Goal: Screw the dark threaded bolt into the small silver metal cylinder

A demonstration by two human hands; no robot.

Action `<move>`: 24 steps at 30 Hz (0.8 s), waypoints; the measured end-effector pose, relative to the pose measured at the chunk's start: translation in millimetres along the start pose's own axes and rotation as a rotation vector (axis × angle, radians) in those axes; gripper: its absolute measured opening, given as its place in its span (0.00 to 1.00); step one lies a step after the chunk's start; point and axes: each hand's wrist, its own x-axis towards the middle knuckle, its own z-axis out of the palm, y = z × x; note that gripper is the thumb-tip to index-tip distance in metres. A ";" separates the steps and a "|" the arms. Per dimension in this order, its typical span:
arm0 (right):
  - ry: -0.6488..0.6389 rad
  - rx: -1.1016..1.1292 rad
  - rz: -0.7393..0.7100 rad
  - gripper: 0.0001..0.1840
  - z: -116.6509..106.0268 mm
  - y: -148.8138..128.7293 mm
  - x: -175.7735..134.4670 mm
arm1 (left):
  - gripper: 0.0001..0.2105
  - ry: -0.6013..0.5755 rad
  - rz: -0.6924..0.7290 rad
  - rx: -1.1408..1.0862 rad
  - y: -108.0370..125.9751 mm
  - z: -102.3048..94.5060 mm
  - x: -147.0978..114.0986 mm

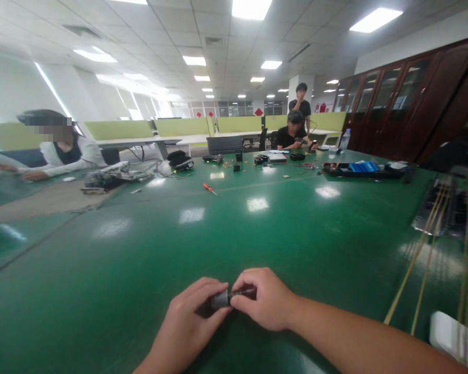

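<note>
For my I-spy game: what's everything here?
Cylindrical part: one, dark grey, bottom middle
Table: one, green, foreground
Screwdriver: one, red, mid-table
Tray: one, black, far right
Gadgets: uncounted, mostly dark, far side
Bottle: one, clear, back right
Strands: several, yellow, right
Object: one, white, lower right
Partitions: several, yellow-green, behind
Cabinets: several, brown, right
Lights: many, white, ceiling
Other people: three, black or white clothes, background
Left hand: one, bare, bottom middle
Right hand: one, bare, bottom middle
</note>
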 end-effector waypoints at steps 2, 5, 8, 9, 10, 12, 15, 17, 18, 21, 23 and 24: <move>-0.004 -0.007 0.001 0.03 0.1 0.0 -0.6 | 0.09 -0.002 0.000 -0.001 0.3 0.4 -0.1; -0.013 -0.012 0.000 0.03 -0.1 -0.4 -1.3 | 0.10 -0.014 0.008 -0.007 1.1 0.3 -0.7; -0.021 -0.006 -0.008 0.03 -0.9 -0.4 -0.9 | 0.10 -0.024 0.018 -0.005 2.0 -0.8 -1.7; -0.023 -0.006 -0.011 0.03 -1.2 -0.2 -0.6 | 0.11 -0.027 0.019 -0.005 2.3 -1.2 -2.0; -0.027 -0.006 -0.014 0.03 -1.5 0.1 -0.2 | 0.11 -0.031 0.018 -0.005 2.5 -1.4 -2.4; -0.030 -0.004 -0.018 0.03 -1.7 0.8 0.3 | 0.11 -0.035 0.016 -0.008 2.6 -1.5 -2.8; -0.026 0.006 -0.021 0.04 -1.4 2.2 0.1 | 0.11 -0.034 0.017 -0.011 2.0 -0.6 -2.6; -0.020 0.007 -0.019 0.04 -1.2 2.8 -0.5 | 0.11 -0.030 0.018 -0.010 1.3 -0.1 -2.1; -0.019 0.006 -0.017 0.04 -1.1 3.0 -0.8 | 0.11 -0.028 0.019 -0.008 1.0 0.0 -2.0; -0.019 0.001 -0.012 0.03 -0.9 2.7 -1.1 | 0.11 -0.018 0.024 0.004 0.2 -0.6 -2.4; -0.020 0.002 -0.010 0.03 -0.6 2.3 -0.9 | 0.11 -0.021 0.020 0.011 -0.2 -1.3 -3.1; -0.018 0.004 -0.010 0.03 -0.4 2.0 -0.7 | 0.11 -0.026 0.016 0.013 -0.4 -1.6 -3.5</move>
